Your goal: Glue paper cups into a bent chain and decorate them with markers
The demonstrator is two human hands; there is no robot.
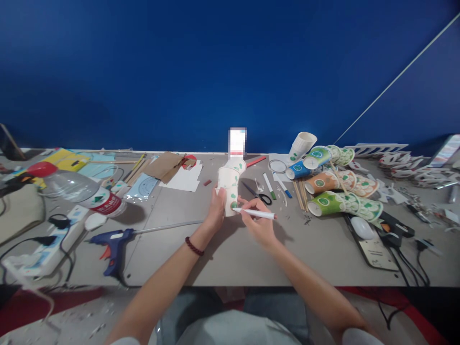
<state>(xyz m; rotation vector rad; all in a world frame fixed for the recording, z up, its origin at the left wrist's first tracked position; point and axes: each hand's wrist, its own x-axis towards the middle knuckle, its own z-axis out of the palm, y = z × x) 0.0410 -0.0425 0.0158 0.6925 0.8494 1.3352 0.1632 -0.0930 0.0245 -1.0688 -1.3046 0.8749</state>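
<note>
In the middle of the view, my left hand (215, 211) is wrapped round a white paper cup (229, 179) printed with green leaf shapes, one of several that look joined end to end. The cup tilts with its base toward me. My right hand (259, 225) pinches a white marker (260, 213) with a reddish end. The marker's tip is at a green print near the cup's base; whether it touches I cannot tell. Just beyond my right hand lie scissors (259, 195), a green marker (269, 186) and a blue marker (282, 186).
Cup assemblies in blue, orange and green (325, 203) lie to the right beside a stack of paper cups (302, 144). A blue glue gun (117, 247), a power strip (59, 247) and a plastic bottle (82, 191) occupy the left. A lit phone screen (237, 142) stands against the wall.
</note>
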